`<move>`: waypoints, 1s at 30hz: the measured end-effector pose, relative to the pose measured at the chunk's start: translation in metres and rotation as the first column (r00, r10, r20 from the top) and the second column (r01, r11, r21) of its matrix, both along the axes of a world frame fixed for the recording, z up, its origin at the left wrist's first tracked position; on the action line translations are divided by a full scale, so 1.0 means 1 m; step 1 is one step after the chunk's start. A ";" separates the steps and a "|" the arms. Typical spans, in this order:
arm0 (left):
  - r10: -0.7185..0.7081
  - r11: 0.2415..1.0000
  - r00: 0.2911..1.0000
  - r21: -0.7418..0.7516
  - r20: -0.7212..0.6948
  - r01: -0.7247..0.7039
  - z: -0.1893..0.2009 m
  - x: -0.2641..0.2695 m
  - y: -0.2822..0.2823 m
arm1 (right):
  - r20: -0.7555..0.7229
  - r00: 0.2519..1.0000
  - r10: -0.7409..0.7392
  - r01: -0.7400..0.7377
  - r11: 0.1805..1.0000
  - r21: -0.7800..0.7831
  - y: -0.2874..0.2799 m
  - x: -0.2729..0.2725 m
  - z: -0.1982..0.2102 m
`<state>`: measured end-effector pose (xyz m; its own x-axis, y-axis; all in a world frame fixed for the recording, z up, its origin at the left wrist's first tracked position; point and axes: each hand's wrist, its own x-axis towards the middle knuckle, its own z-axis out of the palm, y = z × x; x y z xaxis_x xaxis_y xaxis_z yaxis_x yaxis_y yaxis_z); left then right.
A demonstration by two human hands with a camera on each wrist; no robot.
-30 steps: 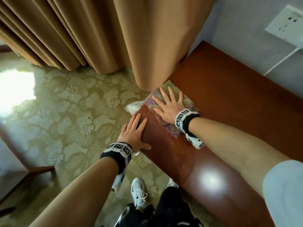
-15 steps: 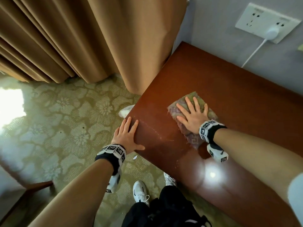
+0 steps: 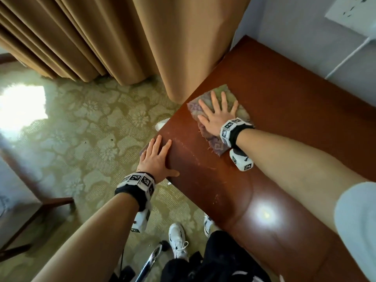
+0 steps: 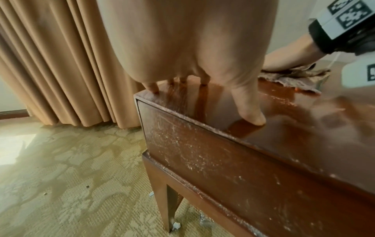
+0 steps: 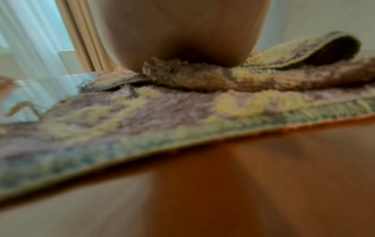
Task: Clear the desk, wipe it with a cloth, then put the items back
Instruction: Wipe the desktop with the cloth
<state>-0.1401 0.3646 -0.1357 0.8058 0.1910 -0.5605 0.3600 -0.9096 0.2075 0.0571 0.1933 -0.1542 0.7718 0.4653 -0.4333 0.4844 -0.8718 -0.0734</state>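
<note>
A glossy red-brown wooden desk (image 3: 284,102) runs from the near right to the far wall, and nothing but a cloth lies on its top. My right hand (image 3: 216,115) lies flat, fingers spread, on that purple and yellow-green patterned cloth (image 3: 213,143), close to the desk's left end. In the right wrist view the cloth (image 5: 182,112) is folded under my palm. My left hand (image 3: 156,159) rests flat on the desk's front left corner with straight fingers. The left wrist view has its thumb (image 4: 249,109) pressed on the desk top (image 4: 304,125).
Tan curtains (image 3: 101,37) hang just left of the desk's far corner. A wall socket (image 3: 354,15) with a white cable (image 3: 345,58) sits above the desk. A dark wooden chair frame (image 3: 40,208) stands on the patterned carpet at left. White scraps (image 4: 176,226) lie by the desk leg.
My right hand slid the cloth along the desk top, first away from the left end, then back toward it. The left hand stayed on the front corner.
</note>
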 end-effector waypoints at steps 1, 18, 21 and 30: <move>-0.018 1.000 1.000 0.016 -0.009 0.018 0.001 -0.001 -0.002 | -0.004 0.998 0.068 -0.068 0.998 0.008 0.000 -0.014 -0.001; -0.301 0.931 0.942 0.168 -0.147 0.323 0.015 -0.009 -0.030 | 0.010 0.896 -0.444 0.444 0.896 -0.011 -0.197 -0.165 -0.006; -0.320 0.925 0.940 0.177 -0.122 0.337 0.013 -0.009 -0.027 | 0.027 0.838 -0.546 0.546 0.837 -0.029 -0.199 -0.203 -0.007; -0.335 0.920 0.937 0.181 -0.098 0.348 0.015 0.006 -0.022 | 0.061 0.767 -0.639 0.641 0.767 -0.019 -0.184 -0.215 -0.010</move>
<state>-0.1336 0.3425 -0.1206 0.8048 0.0202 -0.5932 0.0273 -0.9996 0.0031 -0.1583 0.0095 -0.1645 0.9051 -0.1593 -0.3943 -0.1850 -0.9823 -0.0278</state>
